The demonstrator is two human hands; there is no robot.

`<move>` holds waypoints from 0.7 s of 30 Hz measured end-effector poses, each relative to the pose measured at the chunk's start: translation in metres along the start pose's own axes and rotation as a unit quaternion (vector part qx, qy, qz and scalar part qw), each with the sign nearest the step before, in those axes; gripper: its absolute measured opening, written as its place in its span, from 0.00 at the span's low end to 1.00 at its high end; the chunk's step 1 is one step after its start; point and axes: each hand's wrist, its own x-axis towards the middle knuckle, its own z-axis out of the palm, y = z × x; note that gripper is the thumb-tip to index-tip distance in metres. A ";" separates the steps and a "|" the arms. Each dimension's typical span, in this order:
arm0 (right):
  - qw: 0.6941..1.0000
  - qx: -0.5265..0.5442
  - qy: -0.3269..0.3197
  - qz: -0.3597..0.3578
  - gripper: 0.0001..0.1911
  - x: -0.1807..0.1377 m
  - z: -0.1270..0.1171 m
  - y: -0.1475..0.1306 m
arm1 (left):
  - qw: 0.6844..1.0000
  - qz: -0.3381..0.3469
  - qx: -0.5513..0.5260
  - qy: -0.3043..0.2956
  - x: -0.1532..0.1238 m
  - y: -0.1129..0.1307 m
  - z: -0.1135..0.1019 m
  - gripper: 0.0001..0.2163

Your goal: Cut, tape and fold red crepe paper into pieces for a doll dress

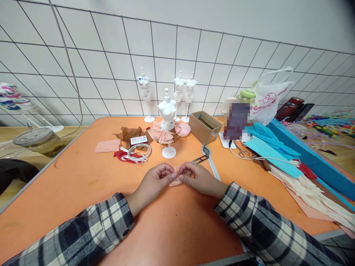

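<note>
Between my two hands is a small gathered piece of peach fabric (175,181), held just above the orange table. My left hand (159,179) pinches its left side with thumb and forefinger. The fingertips of my right hand (198,179) are closed on its right side. Thread snips (200,159) lie just beyond my right hand. Straight ahead stands a small white dress form (167,111) on a round base, with a ruffled peach and brown skirt (163,135) around it. A small pink bowl (185,129) sits behind the skirt.
Left of the form are brown cloth (129,133), a small white box (139,140), a roll of tape (140,152) and a peach cloth piece (107,146). A cardboard box (205,127), scissors (242,150) and blue fabric (273,155) lie to the right. Several more forms (144,87) stand behind.
</note>
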 end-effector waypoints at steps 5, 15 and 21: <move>0.994 0.081 0.075 -0.018 0.09 0.004 0.009 0.003 | 0.999 -0.017 0.018 -0.021 -0.003 0.002 0.004 0.17; 0.936 -0.205 0.137 -0.253 0.08 -0.010 0.002 -0.004 | 0.999 -0.022 -0.038 -0.014 -0.002 0.004 0.003 0.17; 0.967 -0.131 0.157 -0.150 0.07 -0.011 0.004 -0.005 | 0.997 -0.025 -0.078 0.013 -0.002 0.003 0.001 0.17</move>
